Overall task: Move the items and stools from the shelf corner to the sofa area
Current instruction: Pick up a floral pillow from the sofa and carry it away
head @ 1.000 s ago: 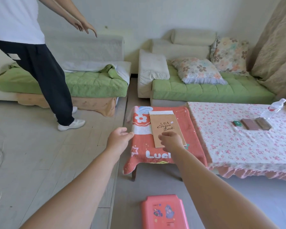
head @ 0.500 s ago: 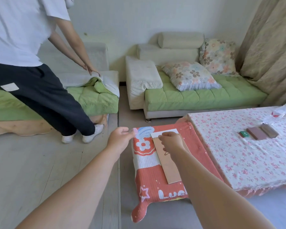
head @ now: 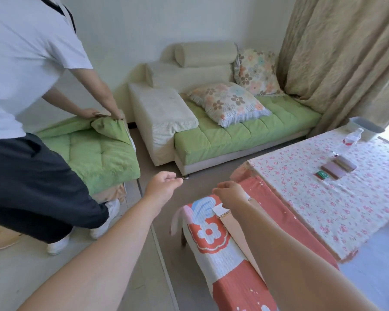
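Observation:
A low stool draped in a red and white cloth (head: 213,241) stands on the floor just in front of me, beside the floral table. On it lies a brown spiral notebook (head: 238,243), partly hidden under my right forearm. My right hand (head: 230,194) is over the notebook's far end with its fingers curled down; I cannot tell whether it touches or grips it. To the left of the stool, my left hand (head: 162,187) hangs above bare floor, fingers loosely closed with nothing in them.
A green sofa (head: 234,135) with floral pillows runs along the far wall. On the left, another person (head: 32,153) bends over a second green sofa (head: 94,153). The floral table (head: 312,198) on the right holds a bottle (head: 352,138) and small flat items.
The view has moved forward and tilted, so the stool and sofa are closer. My right hand went from the notebook's near end to its far end. The other person bent over the left sofa.

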`<state>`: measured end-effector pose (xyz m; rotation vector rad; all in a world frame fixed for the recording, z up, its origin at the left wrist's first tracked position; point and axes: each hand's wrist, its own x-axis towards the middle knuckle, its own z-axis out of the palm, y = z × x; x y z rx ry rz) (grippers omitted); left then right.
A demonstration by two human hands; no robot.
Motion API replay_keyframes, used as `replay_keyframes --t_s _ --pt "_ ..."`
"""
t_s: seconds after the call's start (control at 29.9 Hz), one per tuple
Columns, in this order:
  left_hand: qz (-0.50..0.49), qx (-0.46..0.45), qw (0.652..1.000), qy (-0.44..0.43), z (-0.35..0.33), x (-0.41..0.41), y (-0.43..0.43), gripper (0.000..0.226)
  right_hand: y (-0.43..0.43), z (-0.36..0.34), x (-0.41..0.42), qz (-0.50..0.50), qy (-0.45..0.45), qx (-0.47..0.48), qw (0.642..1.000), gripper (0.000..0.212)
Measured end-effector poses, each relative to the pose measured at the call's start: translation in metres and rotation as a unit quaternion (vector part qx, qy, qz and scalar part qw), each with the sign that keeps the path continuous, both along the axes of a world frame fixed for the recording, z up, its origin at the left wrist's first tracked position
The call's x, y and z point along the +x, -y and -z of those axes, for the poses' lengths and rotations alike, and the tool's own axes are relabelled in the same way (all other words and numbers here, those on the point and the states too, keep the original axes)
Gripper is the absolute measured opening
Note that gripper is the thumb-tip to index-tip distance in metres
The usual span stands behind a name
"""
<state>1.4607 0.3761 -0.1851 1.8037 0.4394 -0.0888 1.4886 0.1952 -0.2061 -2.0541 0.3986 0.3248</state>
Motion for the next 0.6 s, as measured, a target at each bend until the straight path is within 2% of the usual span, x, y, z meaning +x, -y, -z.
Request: replay_keyframes --t_s 0.3,0.6 --pt "0.044 -0.005 0.999 0.002 0.002 0.106 -0.064 0.036 -0.054 -0.001 0.075 0.047 -0.015 -0.032 0.998 0.039" --pt "0.095 0.016 0.995 -0.008 0.024 0.261 -0.083 0.037 -0.071 0.031 0.212 0.1 -0.023 -0.033 0.994 0.043"
